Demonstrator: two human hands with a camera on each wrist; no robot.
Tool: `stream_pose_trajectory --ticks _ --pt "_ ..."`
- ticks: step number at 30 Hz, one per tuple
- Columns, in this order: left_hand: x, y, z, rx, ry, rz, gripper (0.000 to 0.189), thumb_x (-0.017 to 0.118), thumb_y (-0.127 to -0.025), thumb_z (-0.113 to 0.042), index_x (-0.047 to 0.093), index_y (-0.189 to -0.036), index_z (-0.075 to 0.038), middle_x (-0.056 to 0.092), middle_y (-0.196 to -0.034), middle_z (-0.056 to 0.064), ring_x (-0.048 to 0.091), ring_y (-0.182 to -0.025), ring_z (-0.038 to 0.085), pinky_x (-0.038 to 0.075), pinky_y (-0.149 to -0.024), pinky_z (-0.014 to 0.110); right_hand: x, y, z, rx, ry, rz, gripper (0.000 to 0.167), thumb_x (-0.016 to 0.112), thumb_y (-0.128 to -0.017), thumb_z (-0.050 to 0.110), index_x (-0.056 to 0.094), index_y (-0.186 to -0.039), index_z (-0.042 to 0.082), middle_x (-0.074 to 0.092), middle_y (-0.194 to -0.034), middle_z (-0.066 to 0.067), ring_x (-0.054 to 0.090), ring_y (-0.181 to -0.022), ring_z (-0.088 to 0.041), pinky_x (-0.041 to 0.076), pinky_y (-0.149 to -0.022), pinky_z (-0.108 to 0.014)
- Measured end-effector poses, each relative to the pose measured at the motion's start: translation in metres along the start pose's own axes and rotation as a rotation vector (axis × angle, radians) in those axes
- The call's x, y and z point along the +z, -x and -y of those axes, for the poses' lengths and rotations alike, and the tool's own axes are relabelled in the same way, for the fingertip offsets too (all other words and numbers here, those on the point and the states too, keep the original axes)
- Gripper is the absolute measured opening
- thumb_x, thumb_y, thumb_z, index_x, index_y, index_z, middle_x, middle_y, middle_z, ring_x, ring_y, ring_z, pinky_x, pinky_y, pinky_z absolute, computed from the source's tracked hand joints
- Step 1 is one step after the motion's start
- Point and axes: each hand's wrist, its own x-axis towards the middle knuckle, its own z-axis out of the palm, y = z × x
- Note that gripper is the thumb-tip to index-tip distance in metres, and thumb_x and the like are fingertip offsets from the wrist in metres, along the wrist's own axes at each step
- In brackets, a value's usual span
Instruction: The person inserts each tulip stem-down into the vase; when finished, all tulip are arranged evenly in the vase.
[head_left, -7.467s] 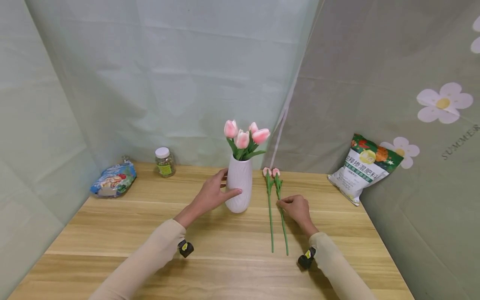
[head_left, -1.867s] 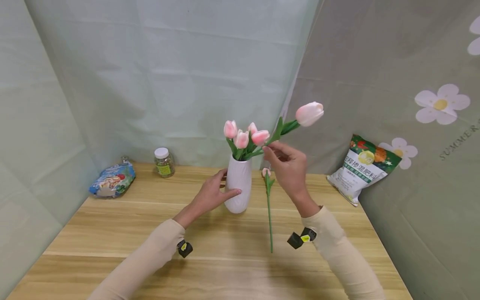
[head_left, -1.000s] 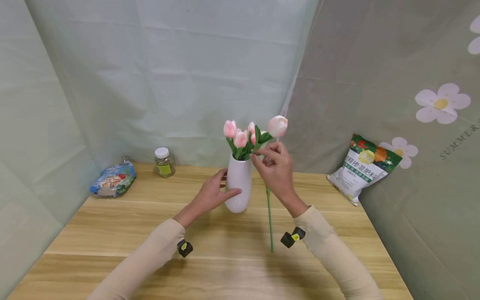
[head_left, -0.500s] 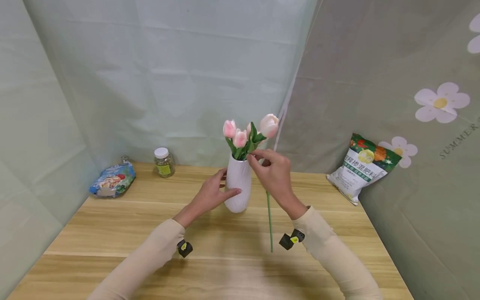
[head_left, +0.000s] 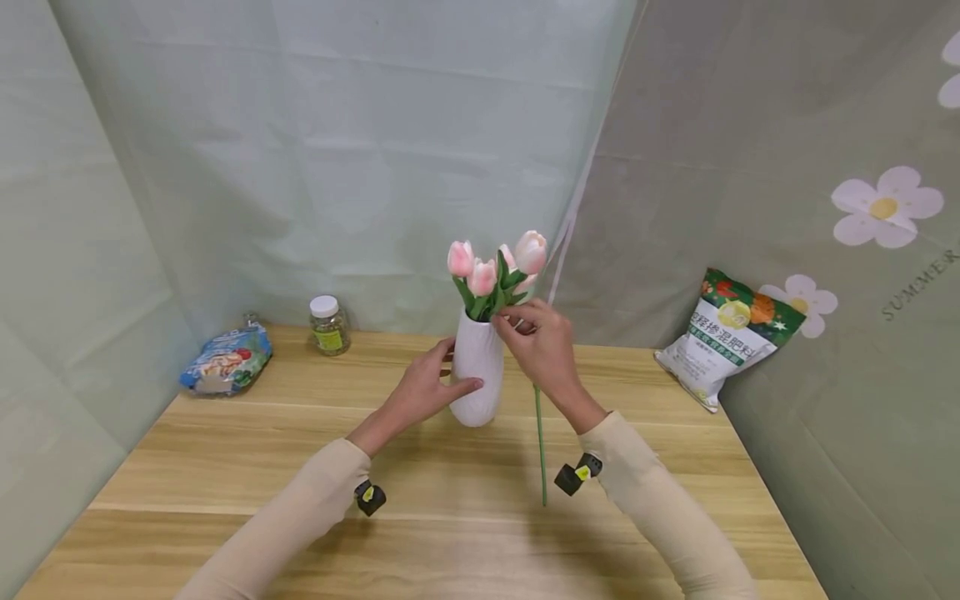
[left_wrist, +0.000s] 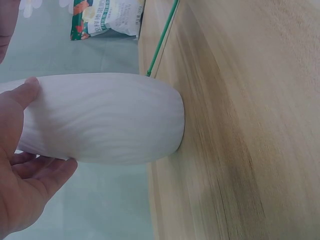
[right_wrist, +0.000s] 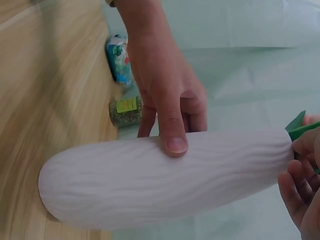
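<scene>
A white ribbed vase [head_left: 477, 375] stands upright on the table, holding several pink tulips [head_left: 482, 277]. My left hand [head_left: 422, 387] holds its left side, thumb across the front and fingers behind, as the right wrist view confirms. At the vase's mouth, my right hand [head_left: 545, 343] pinches the green stem of a paler tulip [head_left: 531, 252]. That stem goes in at the rim, and the bloom rises a little above the others. Another tulip lies on the table to the right; its stem [head_left: 542, 458] shows, while my right hand hides its bloom.
On the wooden table [head_left: 450, 550], a blue packet [head_left: 227, 360] and a white-lidded jar [head_left: 328, 325] stand at the back left. A green and white bag [head_left: 727, 337] leans on the right-hand cloth wall. Pale cloth [head_left: 360, 167] hangs behind the table.
My right hand has lifted the right-hand one of two tulips off the table, carried it over to the vase and brought its stem into the mouth. My left hand has stayed on the vase.
</scene>
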Motion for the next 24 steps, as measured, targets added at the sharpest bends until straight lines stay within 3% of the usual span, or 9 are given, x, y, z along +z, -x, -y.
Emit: stream_pose_trajectory --ticks 8,15,18,24 --pt "-0.0003 0.0009 -0.0007 0.000 0.002 0.004 0.086 0.077 -0.089 -0.050 0.039 -0.154 -0.010 0.055 -0.145 0.012 0.059 -0.129 0.030 0.055 -0.102 0.051 -0.0025 0.0002 -0.0001 0.050 -0.062 0.045 0.017 0.077 -0.092 0.021 0.081 -0.101 0.008 0.071 -0.089 -0.003 0.067 -0.069 -0.014 0.063 -0.066 -0.032" --pt "-0.0008 0.0011 -0.0018 -0.002 0.013 0.008 0.086 0.078 -0.089 -0.050 0.039 -0.154 -0.009 0.055 -0.145 0.013 0.059 -0.129 0.031 0.054 -0.102 0.053 -0.0045 0.0022 0.0044 0.031 -0.159 -0.038 0.020 0.078 -0.092 0.023 0.080 -0.104 0.007 0.073 -0.091 -0.004 0.067 -0.071 -0.015 0.062 -0.067 -0.031" --pt "-0.0009 0.0007 -0.0016 0.000 0.007 0.001 0.087 0.078 -0.088 -0.051 0.040 -0.154 -0.009 0.055 -0.145 0.013 0.059 -0.129 0.031 0.055 -0.102 0.052 -0.0035 0.0003 0.0058 0.029 -0.144 -0.052 0.019 0.077 -0.093 0.023 0.081 -0.103 0.007 0.074 -0.092 -0.005 0.068 -0.071 -0.016 0.062 -0.067 -0.031" --pt "-0.0008 0.0000 -0.0014 0.014 0.001 0.004 0.087 0.077 -0.089 -0.052 0.040 -0.154 -0.008 0.055 -0.145 0.013 0.059 -0.129 0.030 0.055 -0.101 0.052 0.0012 -0.0013 0.0015 0.059 -0.076 0.039 0.017 0.077 -0.092 0.022 0.082 -0.099 0.007 0.075 -0.089 -0.004 0.069 -0.069 -0.016 0.062 -0.066 -0.030"
